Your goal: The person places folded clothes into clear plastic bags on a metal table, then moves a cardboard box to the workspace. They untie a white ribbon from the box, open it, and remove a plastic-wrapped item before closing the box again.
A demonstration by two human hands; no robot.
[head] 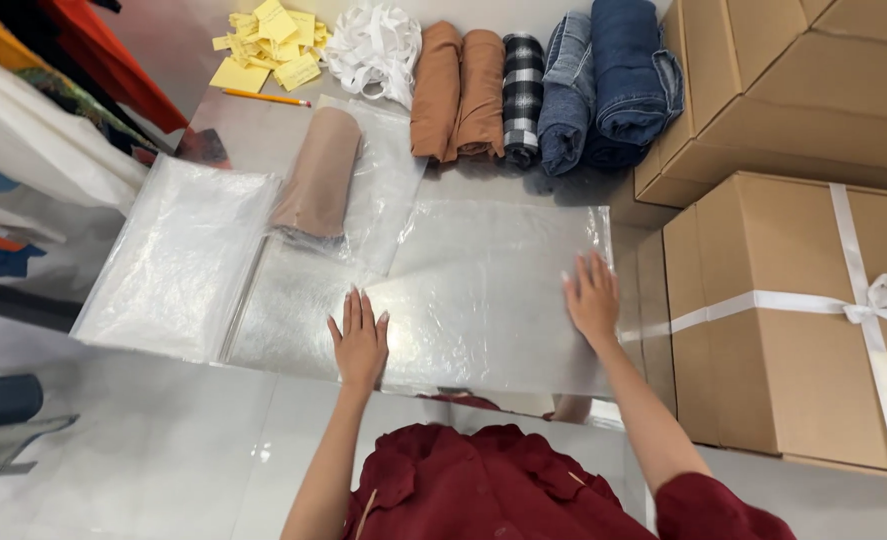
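Sleeves: dark red top (483, 480) nearest the lens, both my forearms reaching out from it over the table (263, 140).
Left hand (359, 340): palm down, flat on the near edge of the clear bag (493, 290); fingers straight and close together, nothing pinched.
Right hand (591, 296): palm down, flat on the bag's right part near its right edge; fingers slightly fanned, nothing pinched.
Clear bag: lies flat on the table directly before me, between my two hands and under both.
Bag stack (178, 255): more clear bags, left of my left hand, apart from it.
Tan roll (318, 172): rolled cloth lying on another clear bag, beyond my left hand.
Far row: two rust rolls (458, 92), one checked black-and-white roll (522, 95), denim rolls (608, 85), side by side.
White tape (375, 45): loose heap left of the rust rolls.
Yellow slips (268, 45): heap at far left, a pencil (266, 97) just before it.
Boxes: plain cardboard box (793, 90) at far right; tied box (793, 320) with white ribbon at near right, beside my right arm.
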